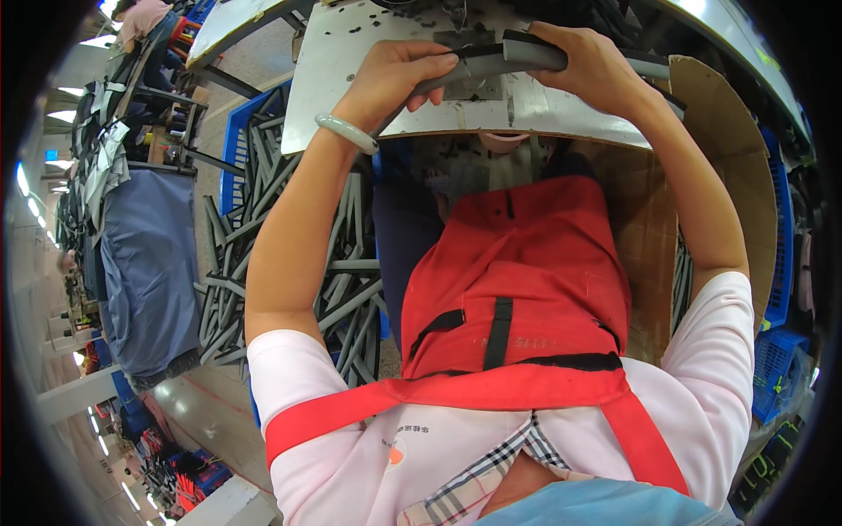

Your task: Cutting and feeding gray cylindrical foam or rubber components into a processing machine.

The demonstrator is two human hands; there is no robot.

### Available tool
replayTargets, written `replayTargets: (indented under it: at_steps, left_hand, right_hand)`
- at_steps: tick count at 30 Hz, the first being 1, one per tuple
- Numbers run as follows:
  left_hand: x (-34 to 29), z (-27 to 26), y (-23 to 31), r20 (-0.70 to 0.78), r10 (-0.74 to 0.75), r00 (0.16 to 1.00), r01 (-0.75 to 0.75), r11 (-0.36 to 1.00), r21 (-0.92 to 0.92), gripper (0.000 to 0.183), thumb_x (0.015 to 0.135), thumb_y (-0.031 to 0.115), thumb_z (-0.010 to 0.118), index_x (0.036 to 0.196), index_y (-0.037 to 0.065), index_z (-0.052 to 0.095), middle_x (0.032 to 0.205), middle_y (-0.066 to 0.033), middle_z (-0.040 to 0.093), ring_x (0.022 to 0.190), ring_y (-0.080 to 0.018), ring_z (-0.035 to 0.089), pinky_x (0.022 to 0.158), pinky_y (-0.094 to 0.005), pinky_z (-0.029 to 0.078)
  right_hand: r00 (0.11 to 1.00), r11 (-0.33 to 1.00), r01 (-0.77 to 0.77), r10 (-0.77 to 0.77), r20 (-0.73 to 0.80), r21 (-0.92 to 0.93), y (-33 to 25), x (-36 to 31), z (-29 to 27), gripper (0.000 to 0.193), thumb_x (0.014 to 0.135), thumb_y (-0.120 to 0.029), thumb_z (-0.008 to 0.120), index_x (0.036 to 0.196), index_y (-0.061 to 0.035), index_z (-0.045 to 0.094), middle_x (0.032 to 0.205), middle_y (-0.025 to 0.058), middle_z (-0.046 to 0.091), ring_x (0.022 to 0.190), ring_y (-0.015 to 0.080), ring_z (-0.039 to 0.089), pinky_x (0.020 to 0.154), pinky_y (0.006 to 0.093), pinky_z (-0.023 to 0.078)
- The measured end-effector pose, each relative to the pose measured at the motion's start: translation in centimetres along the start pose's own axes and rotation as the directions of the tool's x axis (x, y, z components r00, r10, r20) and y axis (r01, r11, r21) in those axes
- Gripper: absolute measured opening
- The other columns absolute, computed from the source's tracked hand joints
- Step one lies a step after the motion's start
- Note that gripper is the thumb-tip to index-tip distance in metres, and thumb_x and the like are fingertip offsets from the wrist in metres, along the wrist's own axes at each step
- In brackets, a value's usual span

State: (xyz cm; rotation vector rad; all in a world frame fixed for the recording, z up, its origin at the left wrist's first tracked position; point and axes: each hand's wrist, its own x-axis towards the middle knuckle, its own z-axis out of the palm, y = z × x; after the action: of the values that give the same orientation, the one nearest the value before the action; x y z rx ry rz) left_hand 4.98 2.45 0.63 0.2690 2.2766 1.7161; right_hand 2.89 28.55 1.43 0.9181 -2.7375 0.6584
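Observation:
Above the white work table (324, 96), my hands hold a curved grey tube (480, 67) with a black strip along its upper edge. My left hand (399, 77) pinches it between thumb and fingers, with part of the tube running down behind the wrist. My right hand (589, 72) is wrapped round a thicker grey section (529, 55) that meets or overlaps the first; I cannot tell whether they are joined. Grey ends also show beyond my right wrist. A metal plate (474, 88) lies in the table under the tube, below a machine part (455, 10) at the top edge.
Small black scraps dot the tabletop. To the left, many grey tubes (351, 272) are heaped in and around a blue crate (235, 145). A cardboard box (724, 158) stands by my right arm, with blue baskets (779, 368) beyond. A person (143, 26) is at far left.

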Motion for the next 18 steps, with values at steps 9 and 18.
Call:
replayTargets:
  at_steps: [9, 18]
  left_hand:
    - [1.2, 0.1, -0.1, -0.057, 0.036, 0.998, -0.037, 0.999, -0.018, 0.031, 0.091, 0.023, 0.064, 0.111, -0.001, 0.067, 0.062, -0.0025, 0.06, 0.045, -0.0036, 0.044, 0.044, -0.0173, 0.033]
    - [3.8, -0.9, -1.8, -0.043, -0.018, 0.999, 0.003, 0.947, -0.32, 0.021, 0.096, 0.011, 0.056, 0.099, -0.007, 0.065, 0.067, -0.0109, 0.065, 0.051, -0.0148, 0.057, 0.047, -0.026, 0.045]
  right_hand:
    - [0.996, 0.995, -0.084, 0.086, 0.037, -0.052, 0.2, 1.1, -0.6, 0.047, 0.075, -0.023, 0.073, 0.114, 0.0005, 0.06, 0.095, 0.021, 0.066, 0.089, 0.038, 0.064, 0.078, 0.0419, 0.05]
    - [0.995, 0.995, -0.095, 0.095, 0.027, 0.0, 0.4, 2.7, -0.9, 0.047, 0.075, -0.024, 0.074, 0.111, 0.0021, 0.06, 0.094, 0.0243, 0.066, 0.088, 0.0375, 0.065, 0.075, 0.0408, 0.05]
